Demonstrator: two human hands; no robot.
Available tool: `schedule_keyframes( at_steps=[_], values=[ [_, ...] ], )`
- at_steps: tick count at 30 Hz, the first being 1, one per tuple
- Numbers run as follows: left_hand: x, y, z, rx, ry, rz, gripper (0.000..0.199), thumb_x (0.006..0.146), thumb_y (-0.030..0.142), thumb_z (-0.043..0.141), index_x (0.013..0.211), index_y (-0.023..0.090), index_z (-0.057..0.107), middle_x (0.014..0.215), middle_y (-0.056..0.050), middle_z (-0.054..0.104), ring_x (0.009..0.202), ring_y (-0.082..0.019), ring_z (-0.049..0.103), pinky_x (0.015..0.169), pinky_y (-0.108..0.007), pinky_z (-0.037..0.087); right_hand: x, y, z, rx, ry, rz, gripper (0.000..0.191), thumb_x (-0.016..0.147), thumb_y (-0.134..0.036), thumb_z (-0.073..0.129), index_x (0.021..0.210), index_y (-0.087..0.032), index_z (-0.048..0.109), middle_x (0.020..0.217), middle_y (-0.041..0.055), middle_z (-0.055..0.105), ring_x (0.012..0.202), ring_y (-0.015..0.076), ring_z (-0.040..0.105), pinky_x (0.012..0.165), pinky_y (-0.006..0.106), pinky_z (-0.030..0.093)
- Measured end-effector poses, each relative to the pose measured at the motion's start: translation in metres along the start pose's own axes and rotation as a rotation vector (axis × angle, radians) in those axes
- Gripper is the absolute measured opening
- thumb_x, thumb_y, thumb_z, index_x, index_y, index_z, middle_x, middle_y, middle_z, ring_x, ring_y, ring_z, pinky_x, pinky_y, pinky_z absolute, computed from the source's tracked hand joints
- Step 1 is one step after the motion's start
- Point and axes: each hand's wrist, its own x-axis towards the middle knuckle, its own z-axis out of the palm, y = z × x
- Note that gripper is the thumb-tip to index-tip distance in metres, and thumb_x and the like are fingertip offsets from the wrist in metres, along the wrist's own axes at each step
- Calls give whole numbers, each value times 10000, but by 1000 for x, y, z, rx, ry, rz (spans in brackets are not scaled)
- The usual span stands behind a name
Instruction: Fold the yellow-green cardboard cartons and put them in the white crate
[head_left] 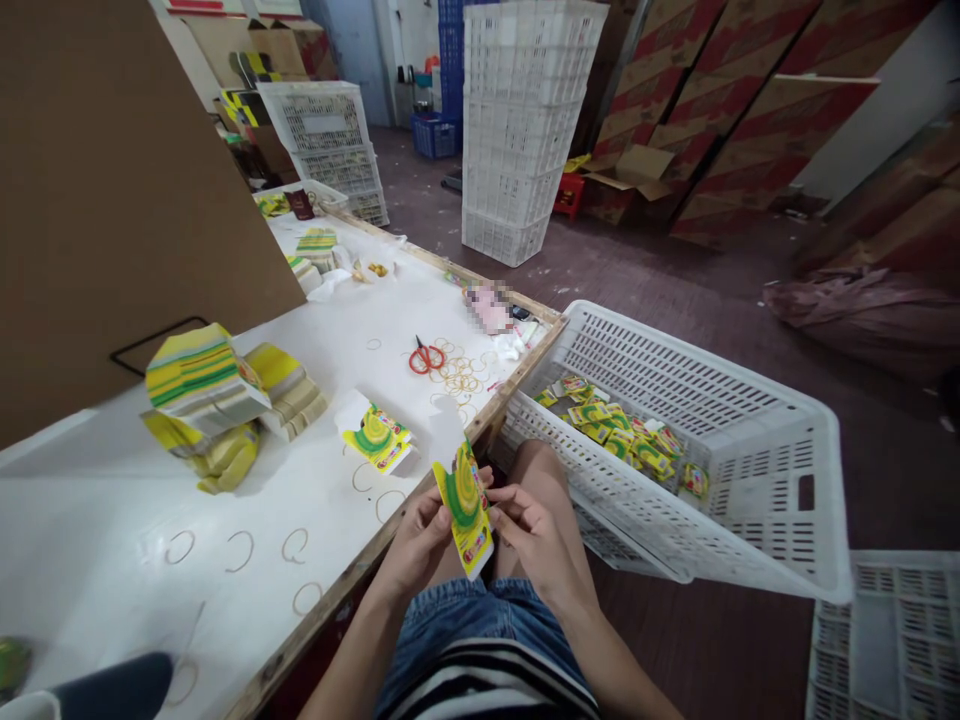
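Note:
A yellow and green printed carton (pixel 463 505) is held upright over my lap, just off the table's edge. My left hand (pixel 421 535) pinches its left side between thumb and fingers. At its right side, my right hand (pixel 531 535) has its fingers closed on the carton's edge. Another carton of the same print (pixel 379 437) lies on the white table with its white flaps open. Stacks of flat yellow-green cartons (pixel 206 380) rest farther left. Tan rubber bands (pixel 459 374) lie near red-handled scissors (pixel 426 357).
To the right, a large white crate (pixel 697 370) holds small filled yellow packets (pixel 630 430). Tall white crates (pixel 517 130) stand on the floor ahead. A brown cardboard panel (pixel 120 200) rises at the left. The table's wooden edge (pixel 337 590) runs beside my left arm.

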Motion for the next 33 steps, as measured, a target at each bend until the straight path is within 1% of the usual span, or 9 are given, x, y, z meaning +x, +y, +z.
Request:
schedule_keyframes(
  at_steps=[3,6,12,15,18,20,24,30,33],
  values=[
    [0,0,3,2,-4,20,572,702,506,754,1152,160,684,1184,-168,694,1143,-345,613,966,-439,477,-1,-1,-2,-69,29,-33,289,730,-467,755,844,-205,713,781,31,703,726,189,625,730,315,499],
    [2,-5,3,14,67,27,479,724,456,753,1088,148,706,1090,-154,732,1059,-324,656,909,-416,508,-3,-2,-1,-71,30,-49,312,719,-493,756,811,-198,719,783,40,701,781,210,633,725,314,507],
    [6,-14,4,151,256,44,353,790,447,690,970,144,692,968,-98,758,961,-274,686,808,-359,544,-4,0,4,-129,77,-60,324,724,-497,745,724,-181,672,689,16,651,624,168,569,601,278,482],
    [7,-11,9,262,294,82,392,793,436,685,1061,157,621,1043,-105,739,989,-269,679,835,-359,538,-2,4,3,-207,142,-118,309,762,-481,712,708,-184,646,662,10,622,596,157,533,556,261,454],
    [5,-10,13,327,335,131,535,795,353,700,1239,204,441,1059,-100,727,983,-251,688,860,-372,534,0,7,-1,-246,168,-166,238,804,-422,686,780,-191,637,695,16,620,620,161,545,564,258,456],
    [3,-9,14,339,319,132,604,817,319,679,1307,227,338,1088,-106,713,1005,-250,684,872,-390,534,1,8,-4,-256,166,-199,236,812,-368,691,974,-205,635,815,34,652,650,164,567,603,269,478],
    [0,-5,11,391,196,108,636,870,305,609,1407,224,278,1199,-145,663,1119,-268,634,941,-420,504,0,1,-7,-285,75,-212,567,813,-307,699,1334,-251,481,1029,67,666,630,147,580,663,299,513],
    [-3,7,5,353,40,74,690,854,329,637,1456,243,311,1289,-158,616,1116,-292,629,922,-411,512,-1,-15,-12,-245,-34,-190,531,819,-296,682,1314,-248,495,948,54,686,832,208,654,730,321,532],
    [-5,12,5,329,8,36,693,825,328,675,1438,252,361,1232,-147,648,1043,-293,658,854,-396,540,0,-17,-18,-219,-118,-160,568,811,-285,688,1328,-262,454,919,34,687,824,205,658,711,312,521]
  ],
)
